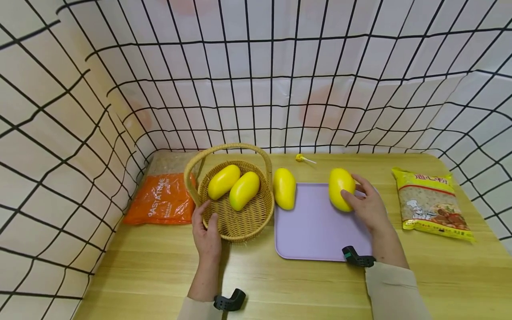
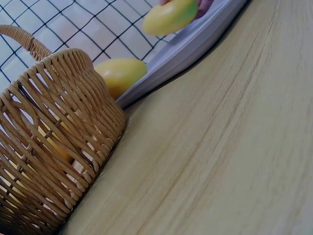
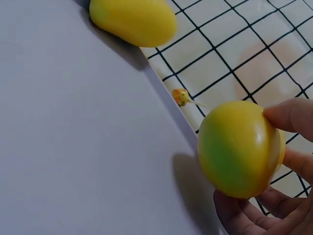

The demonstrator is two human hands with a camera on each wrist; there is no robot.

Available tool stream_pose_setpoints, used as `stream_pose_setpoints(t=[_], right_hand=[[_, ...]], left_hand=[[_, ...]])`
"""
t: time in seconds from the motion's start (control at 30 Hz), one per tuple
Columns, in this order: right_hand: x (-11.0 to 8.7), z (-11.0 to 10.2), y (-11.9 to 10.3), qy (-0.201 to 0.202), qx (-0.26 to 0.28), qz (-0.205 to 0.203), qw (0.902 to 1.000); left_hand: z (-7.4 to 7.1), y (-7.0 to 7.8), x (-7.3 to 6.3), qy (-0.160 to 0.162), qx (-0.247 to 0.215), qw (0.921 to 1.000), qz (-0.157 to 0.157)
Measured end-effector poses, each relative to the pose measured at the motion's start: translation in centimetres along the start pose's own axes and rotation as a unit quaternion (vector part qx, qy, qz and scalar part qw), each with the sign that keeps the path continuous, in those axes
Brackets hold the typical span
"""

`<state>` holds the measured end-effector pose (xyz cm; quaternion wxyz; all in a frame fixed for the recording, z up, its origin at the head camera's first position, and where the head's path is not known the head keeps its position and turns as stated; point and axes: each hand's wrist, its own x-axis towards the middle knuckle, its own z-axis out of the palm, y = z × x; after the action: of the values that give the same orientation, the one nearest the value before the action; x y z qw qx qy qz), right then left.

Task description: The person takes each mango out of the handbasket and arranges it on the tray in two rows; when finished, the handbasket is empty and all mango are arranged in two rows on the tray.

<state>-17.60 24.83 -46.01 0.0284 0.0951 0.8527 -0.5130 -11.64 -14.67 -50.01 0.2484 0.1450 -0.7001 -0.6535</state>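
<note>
A wicker basket [image 1: 230, 224] with a tall arched handle holds two yellow mangoes [image 1: 244, 191]. My left hand [image 1: 207, 233] grips its near left rim, the thumb over the edge and the fingers along the outside. In the right wrist view, my right hand [image 3: 288, 171] holds another mango [image 3: 239, 149] between thumb and fingers. That mango is raised above the far right part of a lilac tray [image 1: 320, 235], and its shadow falls on the tray. One more mango [image 1: 284, 189] lies at the tray's far left corner, beside the basket.
An orange pasta bag [image 1: 160, 200] lies left of the basket, partly behind it. A yellow lollipop [image 1: 300, 158] rests behind the tray. On the right is a yellow and clear food packet [image 1: 432, 204]. A white, black-gridded cloth wall [image 1: 260, 89] encloses the wooden table [image 1: 256, 289].
</note>
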Motion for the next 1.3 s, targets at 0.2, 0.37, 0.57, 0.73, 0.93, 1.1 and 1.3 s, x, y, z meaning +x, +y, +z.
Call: stream_pose_setpoints(t=[0.2, 0.37, 0.57, 0.73, 0.93, 1.1, 1.3], right_hand=[[0.3, -0.6, 0.8, -0.005, 0.007, 0.004, 0.9999], [0.4, -0.6, 1.2, -0.01, 0.002, 0.015, 0.9998], [0.3, -0.5, 1.4, -0.009, -0.001, 0.018, 0.9998], [0.3, -0.5, 1.4, -0.008, -0.011, 0.014, 0.9998], [0.3, -0.6, 1.4, -0.01, -0.015, 0.019, 0.9997], [0.2, -0.7, 1.3, -0.012, -0.018, 0.026, 0.9994], [0.1, -0.9, 1.2, -0.01, -0.024, 0.025, 0.9994]], left_hand=[[0.1, 0.0, 0.0, -0.002, -0.005, 1.0, 0.002], [0.1, 0.0, 0.0, 0.001, -0.003, 1.0, -0.005], [0.1, 0.0, 0.0, 0.003, -0.005, 1.0, -0.001], [0.1, 0.0, 0.0, 0.002, -0.007, 1.0, 0.003], [0.1, 0.1, 0.0, 0.001, -0.009, 1.0, -0.004], [0.1, 0.1, 0.0, 0.002, -0.008, 0.9999, -0.013], [0.1, 0.1, 0.0, 0.002, -0.007, 0.9999, -0.009]])
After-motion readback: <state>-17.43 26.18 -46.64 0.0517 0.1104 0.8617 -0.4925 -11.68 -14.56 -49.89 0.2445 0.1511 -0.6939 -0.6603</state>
